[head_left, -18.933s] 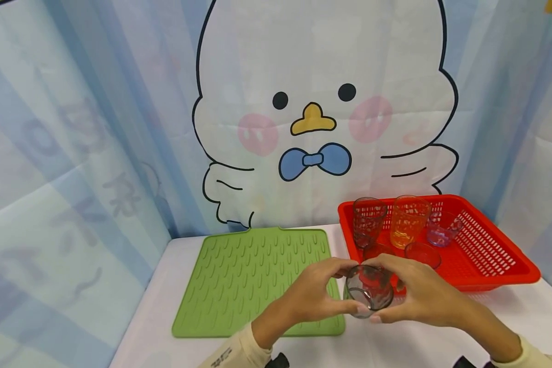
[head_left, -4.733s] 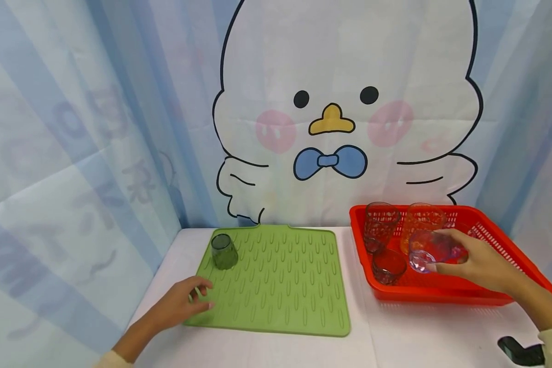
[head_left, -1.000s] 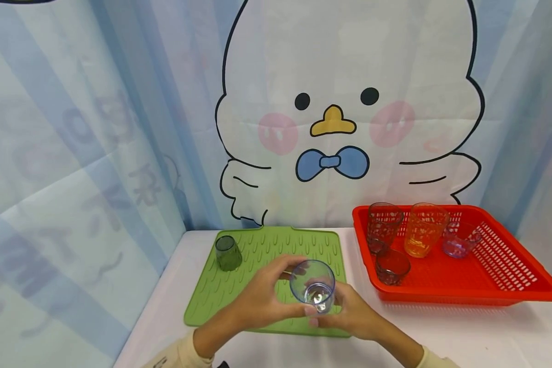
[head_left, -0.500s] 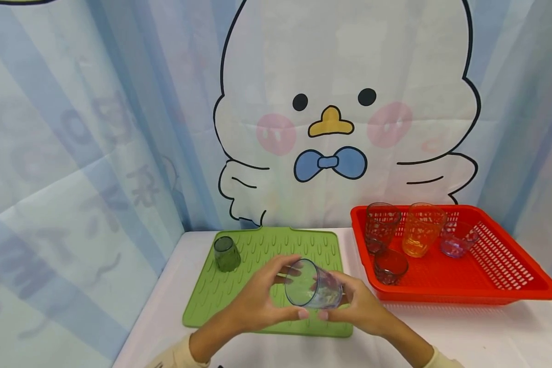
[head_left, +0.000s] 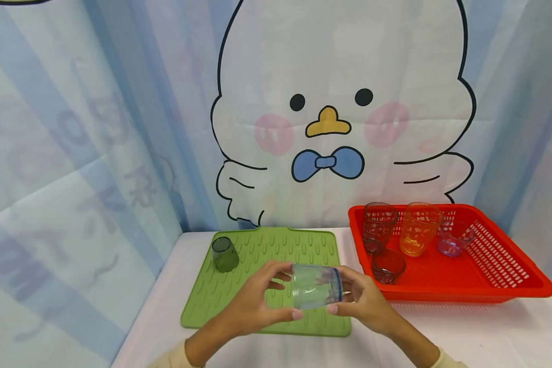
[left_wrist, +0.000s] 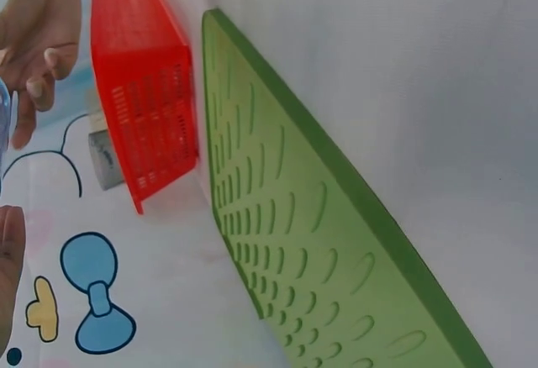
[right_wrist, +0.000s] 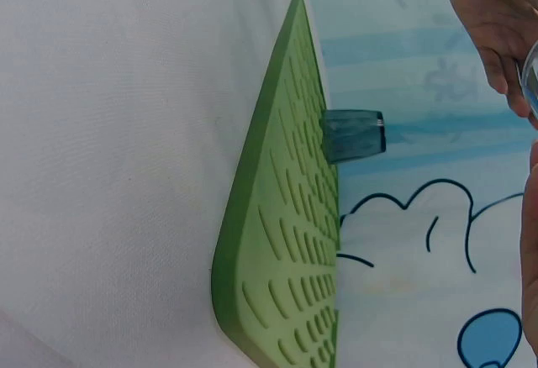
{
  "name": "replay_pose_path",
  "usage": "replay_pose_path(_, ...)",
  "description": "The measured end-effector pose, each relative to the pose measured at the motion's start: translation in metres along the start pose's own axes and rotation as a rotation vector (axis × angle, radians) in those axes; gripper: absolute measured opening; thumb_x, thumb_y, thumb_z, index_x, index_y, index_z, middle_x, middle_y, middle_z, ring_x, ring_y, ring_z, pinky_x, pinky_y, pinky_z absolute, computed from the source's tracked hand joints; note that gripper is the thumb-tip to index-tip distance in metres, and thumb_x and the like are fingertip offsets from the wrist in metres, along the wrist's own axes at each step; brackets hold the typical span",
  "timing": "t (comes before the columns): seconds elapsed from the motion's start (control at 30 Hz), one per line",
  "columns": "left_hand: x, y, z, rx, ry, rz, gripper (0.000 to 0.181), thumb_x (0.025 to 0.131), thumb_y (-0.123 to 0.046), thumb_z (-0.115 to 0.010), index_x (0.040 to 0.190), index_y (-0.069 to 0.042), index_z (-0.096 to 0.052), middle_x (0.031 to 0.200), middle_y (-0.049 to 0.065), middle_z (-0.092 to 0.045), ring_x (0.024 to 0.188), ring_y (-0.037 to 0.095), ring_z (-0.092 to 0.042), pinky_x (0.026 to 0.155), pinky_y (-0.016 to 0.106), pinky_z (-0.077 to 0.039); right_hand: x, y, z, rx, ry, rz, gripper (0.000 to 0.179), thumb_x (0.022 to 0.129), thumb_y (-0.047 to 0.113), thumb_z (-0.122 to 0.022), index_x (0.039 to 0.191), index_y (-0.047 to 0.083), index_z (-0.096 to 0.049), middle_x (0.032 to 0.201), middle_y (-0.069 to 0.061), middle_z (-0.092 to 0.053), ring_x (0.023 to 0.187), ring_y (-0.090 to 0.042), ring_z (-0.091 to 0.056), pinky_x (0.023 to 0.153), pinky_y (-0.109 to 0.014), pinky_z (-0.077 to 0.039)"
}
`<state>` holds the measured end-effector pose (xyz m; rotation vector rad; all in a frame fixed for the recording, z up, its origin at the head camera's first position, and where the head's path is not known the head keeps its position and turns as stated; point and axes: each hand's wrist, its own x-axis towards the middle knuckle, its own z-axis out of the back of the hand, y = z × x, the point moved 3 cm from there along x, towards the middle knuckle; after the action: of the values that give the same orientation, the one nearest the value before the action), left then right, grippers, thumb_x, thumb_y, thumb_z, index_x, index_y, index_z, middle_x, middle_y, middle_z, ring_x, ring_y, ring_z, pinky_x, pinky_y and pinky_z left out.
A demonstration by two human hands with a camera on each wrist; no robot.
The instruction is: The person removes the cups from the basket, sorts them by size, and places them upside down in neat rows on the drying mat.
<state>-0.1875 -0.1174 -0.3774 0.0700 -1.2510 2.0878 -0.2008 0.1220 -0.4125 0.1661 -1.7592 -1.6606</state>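
Note:
A clear, bluish drinking glass (head_left: pixel 316 286) lies sideways in the air above the front of the green mat (head_left: pixel 276 245). At its left end my left hand (head_left: pixel 253 300) holds it between thumb and fingers. My right hand (head_left: pixel 369 305) grips the opposite, blue-edged end, thumb below. Only a sliver of the glass (right_wrist: pixel 531 81) shows in the right wrist view, beside my left hand (right_wrist: pixel 498 28). In the left wrist view my right hand (left_wrist: pixel 40 44) is at upper left. A dark green-grey glass (head_left: pixel 225 254) stands upside down on the mat's back left.
A red plastic basket (head_left: pixel 446 291) stands to the right of the mat. Inside are a tall dark glass (head_left: pixel 379 225), an orange glass (head_left: pixel 418 230), a short dark glass (head_left: pixel 388 267) and a purple-tinted one (head_left: pixel 454 239). A printed curtain (head_left: pixel 326 204) closes the back.
The short dark glass was turned over onto the mat. The bluish glass was taken from the basket to both hands. Over the last second it has tipped from near upright to sideways.

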Motion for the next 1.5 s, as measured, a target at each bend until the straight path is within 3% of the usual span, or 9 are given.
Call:
replay_pose_path(0.17, -0.004, 0.004, 0.0, -0.001, 0.007, 0.032, 0.076, 0.081, -0.029, -0.085, 0.144, -0.012, -0.047, 0.127, 0.004, -0.058, 0.113, 0.019, -0.059, 0.094, 0.035, -0.056, 0.0, 0.0, -0.004, 0.03, -0.015, 0.029, 0.051, 0.087, -0.007, -0.069, 0.135, 0.004, -0.055, 0.12, 0.001, -0.069, 0.094, -0.019, -0.073, 0.079, -0.035, -0.061)
replay_pose_path(0.47, -0.013, 0.01, 0.002, -0.007, 0.058, 0.099, 0.076, 0.086, -0.031, -0.081, 0.148, -0.014, -0.041, 0.128, 0.004, -0.057, 0.111, 0.019, -0.059, 0.092, 0.032, -0.055, 0.002, -0.001, -0.011, 0.078, -0.014, 0.045, 0.054, 0.092, -0.003, -0.068, 0.139, -0.013, -0.043, 0.13, 0.003, -0.065, 0.097, -0.021, -0.074, 0.081, -0.035, -0.06)
replay_pose_path(0.6, -0.021, 0.015, 0.005, -0.001, 0.075, 0.122, 0.08, 0.086, -0.029, -0.081, 0.151, -0.013, -0.038, 0.13, 0.006, -0.056, 0.113, 0.024, -0.06, 0.093, 0.032, -0.054, 0.002, -0.001, -0.011, 0.069, -0.015, 0.024, 0.057, 0.091, -0.003, -0.069, 0.139, -0.015, -0.042, 0.132, 0.005, -0.064, 0.096, -0.021, -0.074, 0.078, -0.037, -0.061)
replay_pose_path(0.77, -0.036, 0.031, 0.014, 0.04, 0.083, 0.171, 0.07, 0.09, -0.029, -0.077, 0.148, -0.014, -0.042, 0.128, 0.002, -0.059, 0.112, 0.02, -0.062, 0.092, 0.033, -0.053, 0.002, -0.001, -0.012, 0.085, -0.003, 0.005, 0.058, 0.088, -0.005, -0.07, 0.139, -0.015, -0.043, 0.131, 0.004, -0.065, 0.093, -0.023, -0.075, 0.076, -0.039, -0.061)
replay_pose_path(0.97, -0.056, 0.06, 0.033, 0.053, 0.138, 0.287, 0.051, 0.095, -0.036, -0.07, 0.137, -0.012, -0.053, 0.12, 0.01, -0.064, 0.105, 0.025, -0.064, 0.085, 0.035, -0.055, 0.002, -0.003, -0.01, 0.085, -0.004, -0.007, 0.058, 0.088, -0.007, -0.069, 0.139, -0.014, -0.043, 0.129, 0.004, -0.065, 0.092, -0.022, -0.075, 0.075, -0.037, -0.061)
replay_pose_path(1.2, -0.08, 0.096, 0.067, 0.09, 0.178, 0.354, 0.036, 0.098, -0.027, -0.067, 0.124, -0.003, -0.063, 0.112, 0.013, -0.067, 0.093, 0.01, -0.064, 0.076, 0.027, -0.053, 0.003, -0.005, -0.005, 0.086, 0.002, -0.019, 0.056, 0.089, -0.005, -0.069, 0.139, -0.013, -0.044, 0.126, 0.001, -0.066, 0.093, -0.023, -0.075, 0.076, -0.036, -0.061)
replay_pose_path(1.5, -0.11, 0.131, 0.109, 0.217, 0.137, 0.441, 0.032, 0.096, -0.029, -0.069, 0.115, -0.003, -0.068, 0.099, 0.005, -0.066, 0.077, 0.003, -0.057, 0.063, 0.025, -0.051, 0.008, -0.007, -0.002, 0.042, -0.03, -0.065, 0.056, 0.088, -0.002, -0.073, 0.137, -0.011, -0.048, 0.125, 0.002, -0.064, 0.087, -0.019, -0.075, 0.076, -0.035, -0.061)
